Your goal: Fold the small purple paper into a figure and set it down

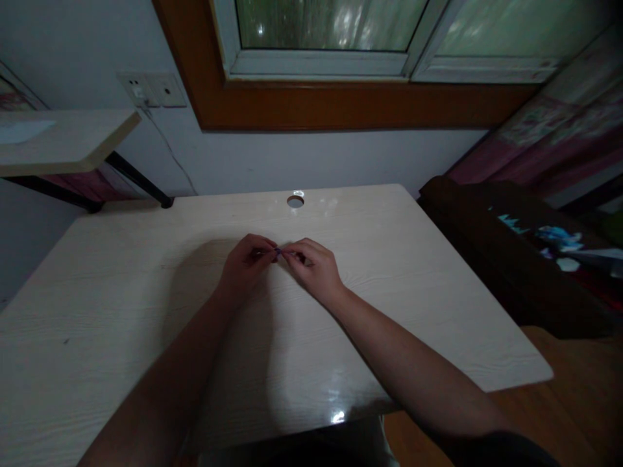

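My left hand and my right hand meet above the middle of the pale wood-grain table. Between their fingertips is a tiny dark, bluish-purple object, too small to name. Thumb and forefinger of each hand pinch at it from opposite sides, so most of it is covered. Both hands are closed, with the other fingers curled in. A shadow falls on the tabletop to the left of my left hand.
A round cable hole is near the table's back edge. At the back left stands a raised shelf on black legs. A white cable hangs from the wall socket. Dark furniture with blue and white items adjoins the right side.
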Demonstrator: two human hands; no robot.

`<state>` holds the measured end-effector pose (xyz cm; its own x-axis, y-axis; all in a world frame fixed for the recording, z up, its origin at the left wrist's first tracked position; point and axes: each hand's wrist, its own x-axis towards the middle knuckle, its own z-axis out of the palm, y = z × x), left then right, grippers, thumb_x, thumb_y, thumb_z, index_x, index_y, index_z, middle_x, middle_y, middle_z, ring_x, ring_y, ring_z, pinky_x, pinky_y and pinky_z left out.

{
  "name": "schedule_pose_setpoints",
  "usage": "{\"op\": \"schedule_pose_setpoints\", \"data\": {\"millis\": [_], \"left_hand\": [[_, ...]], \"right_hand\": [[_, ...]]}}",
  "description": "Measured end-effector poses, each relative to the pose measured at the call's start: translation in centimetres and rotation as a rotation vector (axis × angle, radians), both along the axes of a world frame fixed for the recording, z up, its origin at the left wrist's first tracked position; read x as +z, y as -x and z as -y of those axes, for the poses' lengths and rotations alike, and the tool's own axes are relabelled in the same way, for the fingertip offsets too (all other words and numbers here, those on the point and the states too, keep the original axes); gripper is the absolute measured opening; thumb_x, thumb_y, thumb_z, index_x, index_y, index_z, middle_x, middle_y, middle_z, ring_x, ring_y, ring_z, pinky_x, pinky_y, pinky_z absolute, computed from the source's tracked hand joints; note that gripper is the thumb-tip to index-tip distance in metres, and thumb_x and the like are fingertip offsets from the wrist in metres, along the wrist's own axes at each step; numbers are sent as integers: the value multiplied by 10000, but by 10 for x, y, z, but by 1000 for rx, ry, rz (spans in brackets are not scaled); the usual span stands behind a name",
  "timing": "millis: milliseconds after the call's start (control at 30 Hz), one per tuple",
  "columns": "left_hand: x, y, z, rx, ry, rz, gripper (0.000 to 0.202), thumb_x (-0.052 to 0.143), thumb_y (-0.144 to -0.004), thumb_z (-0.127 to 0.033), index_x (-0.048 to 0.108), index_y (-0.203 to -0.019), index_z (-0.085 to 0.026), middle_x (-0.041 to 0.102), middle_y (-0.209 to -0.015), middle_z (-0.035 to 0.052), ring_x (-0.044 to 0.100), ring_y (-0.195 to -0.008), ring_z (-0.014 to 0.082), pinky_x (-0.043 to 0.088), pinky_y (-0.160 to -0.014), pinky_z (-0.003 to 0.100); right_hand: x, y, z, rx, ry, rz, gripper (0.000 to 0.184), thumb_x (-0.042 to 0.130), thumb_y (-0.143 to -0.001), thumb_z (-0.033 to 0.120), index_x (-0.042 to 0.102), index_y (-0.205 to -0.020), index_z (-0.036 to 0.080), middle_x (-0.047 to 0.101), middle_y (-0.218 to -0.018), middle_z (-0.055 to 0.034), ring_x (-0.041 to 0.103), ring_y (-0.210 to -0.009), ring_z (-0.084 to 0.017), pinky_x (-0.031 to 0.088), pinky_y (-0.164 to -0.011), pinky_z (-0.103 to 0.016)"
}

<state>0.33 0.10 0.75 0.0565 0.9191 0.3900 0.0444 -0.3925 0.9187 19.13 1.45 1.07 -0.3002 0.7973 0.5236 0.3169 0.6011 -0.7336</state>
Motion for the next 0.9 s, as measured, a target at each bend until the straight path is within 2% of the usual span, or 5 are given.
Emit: {"op": "schedule_pose_setpoints", "data": {"millis": [267, 533, 733, 900], "left_hand": [[2, 3, -1, 71, -67, -97, 151, 752, -815, -320, 696, -899, -209, 644, -1014, 77, 649, -908, 184, 576, -805, 329], [2, 4, -3, 95, -151, -278, 75, 700, -864, -285, 729, -908, -232, 649, -969, 58, 639, -896, 170, 560, -793, 312], [5, 5, -2, 83, -164, -312, 66, 696, -869, -268, 737, -898, -225, 655, -962, 62, 641, -892, 169, 557, -792, 297], [2, 6, -5, 91, -233, -355, 64, 703, -870, -264, 734, -900, -217, 666, -963, 59, 645, -888, 160, 558, -792, 288]], "right_hand": [[-1, 0, -1, -2, -10, -2, 161, 580, -952, 321, 722, -979, 250, 696, -888, -51, 623, -794, -174, 483, -727, -299], [1, -1, -1, 20, -6, -7, 165, 573, -959, 319, 726, -984, 262, 707, -914, -49, 641, -855, -181, 494, -779, -310], [0, 0, -2, 20, -3, -25, 142, 616, -939, 324, 726, -996, 256, 710, -914, -48, 641, -832, -176, 496, -741, -300], [-3, 0, -4, 46, -50, -42, 113, 632, -931, 288, 733, -950, 240, 716, -909, -42, 643, -819, -159, 501, -739, -289]]}}
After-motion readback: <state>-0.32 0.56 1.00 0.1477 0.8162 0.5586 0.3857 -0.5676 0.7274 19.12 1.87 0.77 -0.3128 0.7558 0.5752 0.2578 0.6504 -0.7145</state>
